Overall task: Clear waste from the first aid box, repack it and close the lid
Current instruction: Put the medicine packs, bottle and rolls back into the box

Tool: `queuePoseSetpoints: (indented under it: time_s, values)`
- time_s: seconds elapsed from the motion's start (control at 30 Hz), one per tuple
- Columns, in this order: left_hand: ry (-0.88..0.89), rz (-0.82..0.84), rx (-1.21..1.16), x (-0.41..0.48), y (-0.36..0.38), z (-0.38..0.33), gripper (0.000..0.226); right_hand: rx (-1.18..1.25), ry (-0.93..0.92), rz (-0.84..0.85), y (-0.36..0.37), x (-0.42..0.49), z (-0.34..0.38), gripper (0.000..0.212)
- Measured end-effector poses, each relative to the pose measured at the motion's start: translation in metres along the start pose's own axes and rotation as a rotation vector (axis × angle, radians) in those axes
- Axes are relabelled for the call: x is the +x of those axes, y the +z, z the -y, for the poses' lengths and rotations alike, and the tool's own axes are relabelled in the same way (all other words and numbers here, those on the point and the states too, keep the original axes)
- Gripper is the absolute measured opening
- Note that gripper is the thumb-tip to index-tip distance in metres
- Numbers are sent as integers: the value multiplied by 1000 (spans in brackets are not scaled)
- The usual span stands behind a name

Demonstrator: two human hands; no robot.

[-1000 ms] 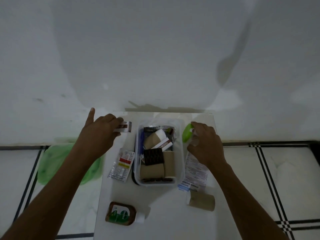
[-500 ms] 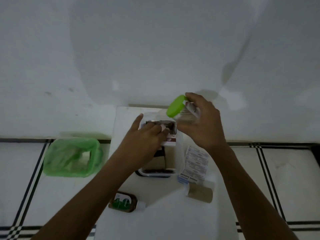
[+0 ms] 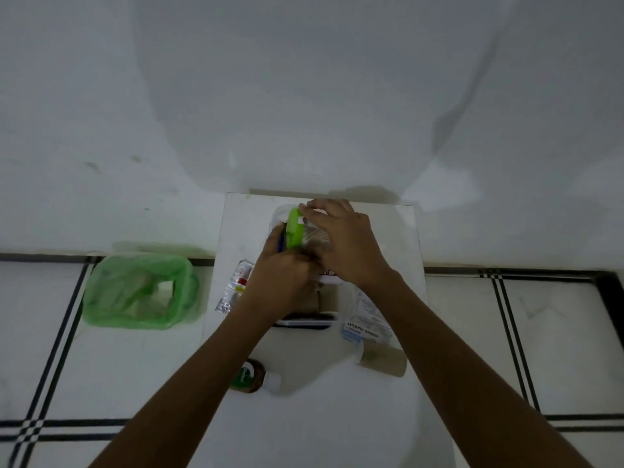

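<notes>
The clear first aid box (image 3: 304, 320) stands in the middle of the small white table (image 3: 337, 417), mostly covered by both hands. My right hand (image 3: 341, 241) grips a clear jar with a green cap (image 3: 294, 228), held on its side over the far end of the box. My left hand (image 3: 280, 282) is down inside the box, fingers curled among the contents; what they grip is hidden. Brown bandage rolls (image 3: 329, 300) and a white carton with red print (image 3: 327, 275) show between the hands.
A green-lined waste bin (image 3: 140, 292) sits on the floor at the left. On the table lie a pill strip (image 3: 234, 288), a brown antiseptic bottle (image 3: 255, 378), an antiseptic bandage pack (image 3: 366, 319) and a brown roll (image 3: 381, 361). A white wall rises behind.
My right hand has lowered the green-capped jar from above the table down onto the far end of the box. My left hand has stayed in the box and pushed deeper.
</notes>
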State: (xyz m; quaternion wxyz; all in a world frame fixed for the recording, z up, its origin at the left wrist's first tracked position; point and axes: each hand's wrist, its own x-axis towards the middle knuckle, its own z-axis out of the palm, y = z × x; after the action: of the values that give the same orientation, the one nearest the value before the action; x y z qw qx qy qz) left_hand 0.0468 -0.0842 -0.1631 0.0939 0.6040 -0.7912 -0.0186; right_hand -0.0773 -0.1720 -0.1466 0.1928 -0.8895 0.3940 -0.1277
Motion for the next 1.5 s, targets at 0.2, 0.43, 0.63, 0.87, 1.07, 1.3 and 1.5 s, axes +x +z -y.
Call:
queuePoseSetpoints:
  time_s: [0.2, 0.43, 0.63, 0.87, 1.07, 1.3, 1.5]
  values:
    - [-5, 67, -131, -21, -34, -6, 32, -15, 82, -4, -4, -13, 9, 55]
    - [-253, -223, -341, -87, -59, -8, 23, 56, 219, -106, -27, -48, 22, 45]
    - [-322, 170, -362, -155, -45, -31, 46, 83, 299, -149, -32, -134, 36, 38]
    - [-306, 517, -288, -155, -20, -35, 62, -27, 446, 155, -11, -182, 35, 50]
    - [-299, 517, -225, -154, -7, -31, 40, -81, 434, 242, -1, -192, 19, 34]
    - [-407, 525, -351, -154, -12, -22, 37, -36, 432, 240, -5, -179, 9, 35]
    - [-400, 331, -353, -138, -64, 4, 41, 57, 467, 29, -43, -150, 8, 35]
